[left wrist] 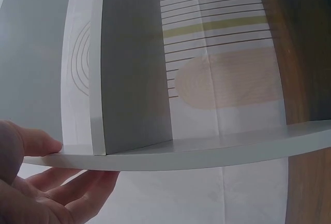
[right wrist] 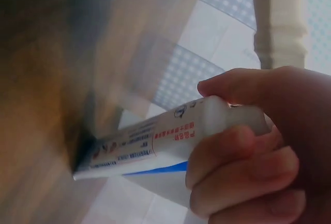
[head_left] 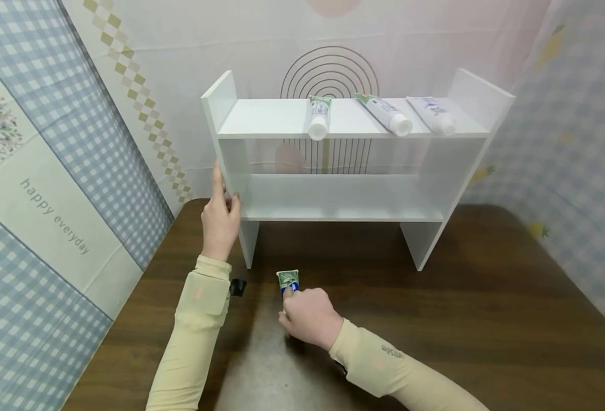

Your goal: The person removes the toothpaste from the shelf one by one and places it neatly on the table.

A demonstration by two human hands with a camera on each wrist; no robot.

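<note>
My left hand grips the left side panel of a white two-tier shelf. In the left wrist view, the thumb lies on one side of the panel's edge and the fingers on the other. Below the shelf, over the table, my right hand holds a toothpaste tube. The right wrist view shows its fingers curled round the cap end of the tube, whose flat end points away from the palm. Part of the cap is hidden by the fingers.
Three more tubes lie on the top tier: a green and white one, another green and white one and a white one. The brown wooden table carries the shelf. Patterned cloths hang around it.
</note>
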